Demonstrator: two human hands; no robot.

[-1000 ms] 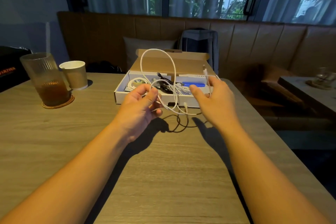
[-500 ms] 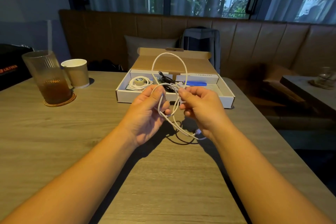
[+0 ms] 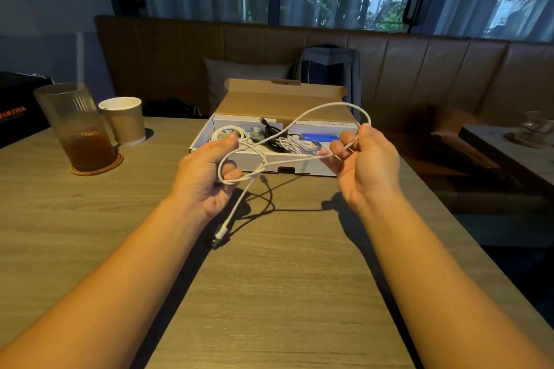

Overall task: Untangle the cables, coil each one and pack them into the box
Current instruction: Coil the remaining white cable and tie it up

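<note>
Left hand: my left hand is at about 9 o'clock of the frame centre, above the table, thumb pressed down on the white cable, with a small loop of it round the curled fingers.
Right hand: my right hand is at about 2 o'clock, fingers curled, pinching the same cable between thumb and fingertips.
White cable: strung between my two hands, crossing itself near the left one; a larger loop arcs up toward 12 o'clock into the right hand; one plug end hangs down toward 7 o'clock from the left hand, just over the table.
Box: open, lid flap up, at 12 o'clock behind my hands; I see coiled white and dark cables inside.
Glass: at 10 o'clock on a coaster, part full of brown drink.
Paper cup: just beside the glass, on its 3 o'clock side.
</note>
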